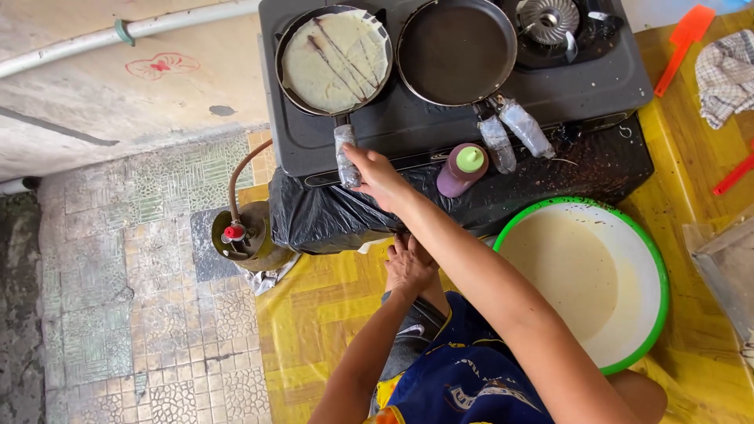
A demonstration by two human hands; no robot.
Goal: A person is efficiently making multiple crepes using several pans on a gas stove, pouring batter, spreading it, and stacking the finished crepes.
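Observation:
My right hand (378, 177) reaches forward and closes on the wrapped handle (343, 145) of the left frying pan (292, 78). That pan holds a thin pale crepe (334, 59) with dark streaks across it. It sits on a black gas stove (597, 78). My left hand (408, 263) rests on my knee below, fingers spread, holding nothing. A second dark pan (455, 51) stands empty beside the first. A purple squeeze bottle with a green cap (462, 169) lies just right of my right hand.
A white bowl with a green rim (658, 271), full of pale batter, sits at my right on the yellow mat (314, 314). A gas cylinder (243, 235) with a hose stands left of the stove. An orange spatula (685, 39) and a checked cloth (726, 74) lie at the far right.

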